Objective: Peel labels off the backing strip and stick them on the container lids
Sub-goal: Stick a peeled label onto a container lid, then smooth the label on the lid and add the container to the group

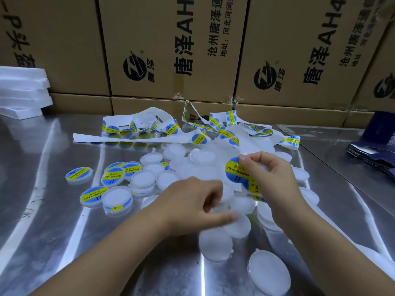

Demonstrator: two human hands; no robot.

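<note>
Landmark: pile of blank lids (181, 167), white and round, heaped in the middle of the metal table (53, 210).
Right hand (271, 178): raised over the right side of the pile, thumb and forefinger pinching the top edge of a round blue and yellow label (234, 170); the other fingers are curled behind it.
Label: half lifted, facing the camera, with more labels on the strip directly under the hand.
Left hand (190, 206): low over the near side of the pile, fingers curled and the fingertips blurred; I cannot tell whether it grips a lid.
Backing strip (136, 137): white, tangled in loops behind the pile, some labels still on it.
Labelled lids (113, 177): a loose cluster just left of the pile, a few overlapping.
Cardboard boxes (171, 50): stacked as a wall behind the pile.
Foam slabs (21, 88): white, stacked far left of the pile, against the boxes.
Dark blue packets (374, 159): fanned out well to the right of the pile.
</note>
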